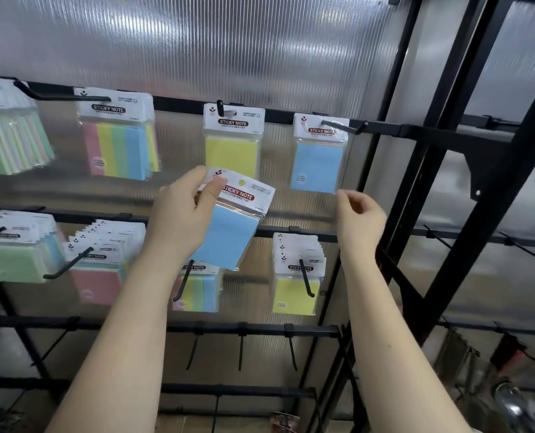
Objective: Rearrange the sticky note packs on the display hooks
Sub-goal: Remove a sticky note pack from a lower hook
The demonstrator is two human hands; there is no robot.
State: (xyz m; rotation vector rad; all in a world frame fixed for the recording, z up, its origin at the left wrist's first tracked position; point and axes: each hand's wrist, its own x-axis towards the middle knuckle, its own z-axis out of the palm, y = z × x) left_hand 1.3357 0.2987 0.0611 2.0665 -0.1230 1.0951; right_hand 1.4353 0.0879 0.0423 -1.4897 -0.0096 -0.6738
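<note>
- While both forearms reach up from the bottom of the view, the left hand (181, 220) grips a blue sticky note pack (228, 226) by its white header, thumb curled over the front, the pack tilted and off any hook.
- The right hand (358, 218) hangs free just beside it, fingers loosely curled, holding nothing, its fingertips close under a hanging blue pack (317, 165).
- The held pack covers the top of a multicolour pack (197, 290) on the middle rail; a yellow pack stack (296, 276) hangs to its right.
- Further left on that rail hang a pink stack (100, 267) and a green stack (19, 248).
- Below, bare black hooks (241, 351) stick out from the lower rail.
- Up on the top rail: a yellow pack (232, 145) right behind the held one, a striped pack (119, 139) and a green bundle (6, 135) at far left.
- Headers read "STICKY NOTE" in white on a dark, red-edged label; the smaller print is too fine to read.
- Behind it all, a ribbed translucent panel (228, 48) and the black frame (447, 182).
</note>
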